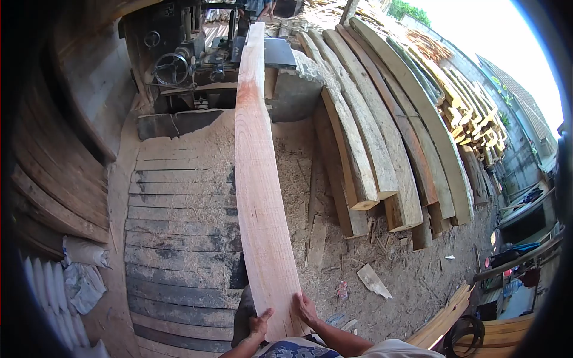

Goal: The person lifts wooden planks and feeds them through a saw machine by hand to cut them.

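A long, pale reddish plank (pixel 262 197) runs from the person's waist up to a machine with a handwheel (pixel 171 69), its far end lying at the machine's dark metal table (pixel 279 52). My left hand (pixel 260 324) grips the plank's left edge near its close end, thumb on top. On the right edge, slightly farther up, my right hand (pixel 305 309) is wrapped round the wood. The undersides of both hands are hidden.
Thick beams (pixel 382 137) are stacked to the right, with a woodpile (pixel 471 113) behind. Sawdust covers the slatted floor (pixel 179 238). White sacks (pixel 54 292) stand at lower left. A wood scrap (pixel 374 281) and plastic bottle (pixel 342 290) lie right of the plank. Another person's legs show at the top.
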`<state>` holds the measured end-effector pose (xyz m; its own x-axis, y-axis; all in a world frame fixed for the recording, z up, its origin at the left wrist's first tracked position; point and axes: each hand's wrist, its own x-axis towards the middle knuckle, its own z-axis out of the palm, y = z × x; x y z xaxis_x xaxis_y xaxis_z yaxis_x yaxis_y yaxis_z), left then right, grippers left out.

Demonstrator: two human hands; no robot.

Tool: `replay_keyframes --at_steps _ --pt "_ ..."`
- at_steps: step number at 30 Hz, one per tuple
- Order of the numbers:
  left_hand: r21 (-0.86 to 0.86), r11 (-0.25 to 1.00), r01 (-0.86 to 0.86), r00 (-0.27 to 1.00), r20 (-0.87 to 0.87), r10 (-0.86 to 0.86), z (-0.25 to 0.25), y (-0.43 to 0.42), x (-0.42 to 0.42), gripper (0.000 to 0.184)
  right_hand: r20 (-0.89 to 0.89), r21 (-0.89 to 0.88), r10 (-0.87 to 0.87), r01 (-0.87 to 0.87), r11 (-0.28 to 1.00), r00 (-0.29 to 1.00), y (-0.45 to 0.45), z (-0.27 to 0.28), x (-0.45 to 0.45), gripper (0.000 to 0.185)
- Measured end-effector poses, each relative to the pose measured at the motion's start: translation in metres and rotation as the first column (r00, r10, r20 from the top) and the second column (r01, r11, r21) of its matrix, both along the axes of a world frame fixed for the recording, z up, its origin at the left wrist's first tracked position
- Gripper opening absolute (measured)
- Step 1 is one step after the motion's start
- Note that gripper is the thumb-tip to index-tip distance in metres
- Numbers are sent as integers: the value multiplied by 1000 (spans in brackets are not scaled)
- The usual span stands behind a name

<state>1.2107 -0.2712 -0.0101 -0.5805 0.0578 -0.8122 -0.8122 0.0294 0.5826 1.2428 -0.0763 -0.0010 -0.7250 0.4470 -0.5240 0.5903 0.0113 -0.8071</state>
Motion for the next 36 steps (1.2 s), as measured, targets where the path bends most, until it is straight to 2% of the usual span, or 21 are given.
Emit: replay_keyframes --at_steps 2,4,8,10,12,13,15,16,17,20,23,26,27,30,33,34,36 --pt "-60 997 53 998 31 -51 11 18 -55 56 14 -13 -25 25 1000 1000 13 20 -54 63" --pt "-22 1000 -7 999 -47 6 11 39 -110 55 39 53 -8 6 999 999 34 26 -112 62" --pt "-24 999 -29 997 -76 27 25 76 -206 55 25 30 0 -1 1000 1000 73 15 -207 59" --pt "-61 998 23 999 -42 -26 22 91 -253 59 61 4 41 -41 999 997 92 10 -253 58" --pt "-110 992 60 998 -10 -62 31 103 -307 63 19 -31 -15 15 999 1000 103 14 -302 59" --pt "-182 974 134 990 57 -125 44 110 -336 70 -2 -51 -37 37 998 999 106 14 -326 60" --pt "-168 979 115 993 27 -112 30 121 -379 70 -51 -75 -49 45 996 998 122 -1 -371 61" --pt "-158 981 110 994 8 -110 42 131 -410 71 -78 -84 -61 54 995 995 128 9 -402 61" --pt "-218 959 181 981 111 -160 56 138 -440 71 -63 -44 -36 34 998 997 137 23 -428 60" --pt "-108 987 121 993 5 -121 17 164 -504 79 10 -24 -33 34 999 999 169 -8 -496 60" --pt "29 1000 8 995 -98 -6 11 198 -587 72 -91 -98 -30 21 995 995 199 -3 -584 59" --pt "-173 976 135 988 -49 -146 23 222 -685 72 -92 -157 0 -14 987 996 231 8 -680 59" --pt "-147 982 116 990 -65 -126 20 233 -712 73 -215 -179 -52 13 984 975 238 2 -709 59" --pt "-74 995 73 991 -108 -80 4 263 -786 77 -184 -156 4 -33 987 983 270 8 -789 59" --pt "-222 958 183 983 17 -184 47 285 -876 78 -240 -219 40 -94 971 970 300 -3 -861 60" --pt "-207 963 170 985 -5 -175 49 295 -901 81 -262 -233 41 -104 967 964 306 1 -887 60" --pt "-174 972 159 984 -55 -171 45 312 -953 85 -236 -161 154 -195 968 960 322 10 -930 56"
